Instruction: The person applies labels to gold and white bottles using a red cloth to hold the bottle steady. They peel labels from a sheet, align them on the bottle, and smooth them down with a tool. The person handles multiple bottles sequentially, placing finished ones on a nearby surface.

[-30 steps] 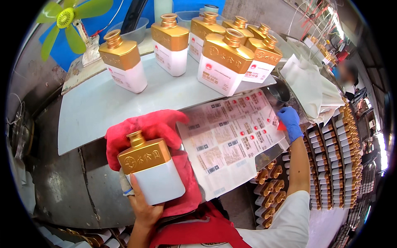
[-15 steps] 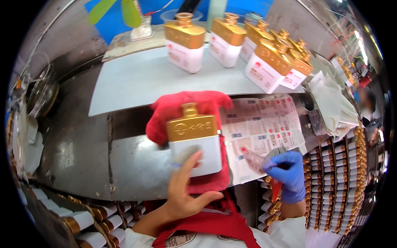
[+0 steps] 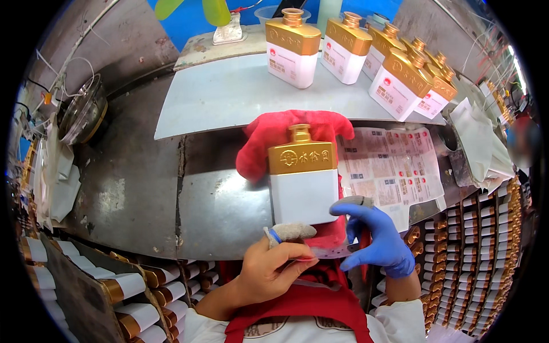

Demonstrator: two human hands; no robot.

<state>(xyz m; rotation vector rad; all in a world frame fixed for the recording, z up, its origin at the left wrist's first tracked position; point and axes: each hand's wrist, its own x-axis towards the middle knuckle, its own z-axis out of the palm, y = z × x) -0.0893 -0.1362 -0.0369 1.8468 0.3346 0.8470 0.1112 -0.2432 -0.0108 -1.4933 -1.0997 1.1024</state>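
"what's your feed show?"
"the white-and-gold bottle [image 3: 303, 197] lying on red cloth [image 3: 256, 151]. left hand [image 3: 273, 271] pinched; right hand [image 3: 377, 235] near its corner, thumb and forefinger spread. i can't tell if either grips anything."
"risk?"
"right fingertip brushing the bottle could skew it."
"containers?"
"back bottles [image 3: 291, 62] too; insides hidden from me."

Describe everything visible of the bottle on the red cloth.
The bottle is flat-bodied, metallic-looking gold above and plain white below, no label on the face shown. A raised emblem and characters mark the gold part; the short neck flares at its rim. It rests face up on the red cloth, neck at the far end. The right hand is at its near right corner; contact is unclear.
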